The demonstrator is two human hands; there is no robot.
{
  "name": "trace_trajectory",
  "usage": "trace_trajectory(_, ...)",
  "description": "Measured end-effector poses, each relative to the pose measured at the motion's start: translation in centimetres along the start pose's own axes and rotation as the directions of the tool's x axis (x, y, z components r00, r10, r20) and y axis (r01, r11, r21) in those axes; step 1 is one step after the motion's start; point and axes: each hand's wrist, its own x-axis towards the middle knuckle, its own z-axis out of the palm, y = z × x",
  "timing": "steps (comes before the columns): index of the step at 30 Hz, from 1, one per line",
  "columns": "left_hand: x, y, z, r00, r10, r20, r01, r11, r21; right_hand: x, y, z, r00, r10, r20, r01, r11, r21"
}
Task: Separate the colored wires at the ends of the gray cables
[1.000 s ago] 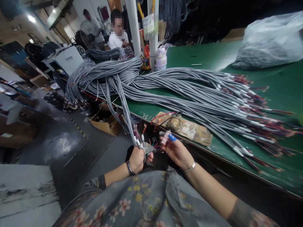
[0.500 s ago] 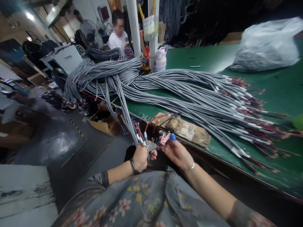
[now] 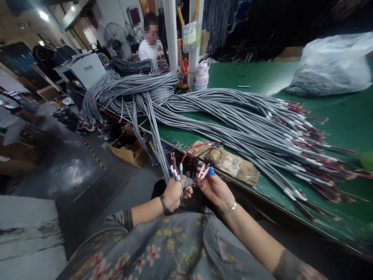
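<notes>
My left hand (image 3: 174,194) is closed around the ends of several grey cables (image 3: 159,149), whose white sleeves and thin coloured wires (image 3: 172,158) stick up above the fist. Covering on that thumb looks grey. Just to the right, my right hand (image 3: 217,190) pinches a small pale pink clip (image 3: 203,171) between thumb and fingers. Blue tape (image 3: 211,171) wraps one of its fingertips. Fine coloured wires run between the two hands, close to the clip; whether the clip bites on one I cannot tell.
A large bundle of grey cables (image 3: 233,112) lies across the green table (image 3: 224,74). At the table's edge sits a worn wooden block (image 3: 230,161) with red and black leads. A cardboard box (image 3: 128,147) stands below. Behind are a plastic bag (image 3: 332,66), posts and a seated person (image 3: 150,41).
The view has shifted slightly, so the background sits a little lower and further right. Both hands keep their holds; the pink clip has turned slightly in my right hand.
</notes>
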Motion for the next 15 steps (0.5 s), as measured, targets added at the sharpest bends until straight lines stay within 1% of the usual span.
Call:
trace_trajectory(4,0.56,0.09,0.06,0.998,-0.058,0.009,0.058,0.998,0.018,-0.11,-0.02,0.07,1.0,-0.001,-0.006,0.0,0.998,-0.066)
trace_trajectory(8,0.82,0.09,0.03,0.996,-0.08,0.035,0.079,0.996,0.028,-0.17,0.02,-0.11,1.0,-0.004,0.014,0.005,0.992,-0.129)
trace_trajectory(10,0.84,0.09,-0.08,0.996,-0.085,0.037,0.084,0.996,0.043,-0.17,0.06,-0.21,1.0,0.0,0.018,0.002,0.991,-0.132)
trace_trajectory(15,0.87,0.25,-0.47,0.991,-0.136,0.008,0.135,0.989,0.058,-0.13,0.09,-0.31,1.0,0.006,0.011,-0.005,0.994,-0.112)
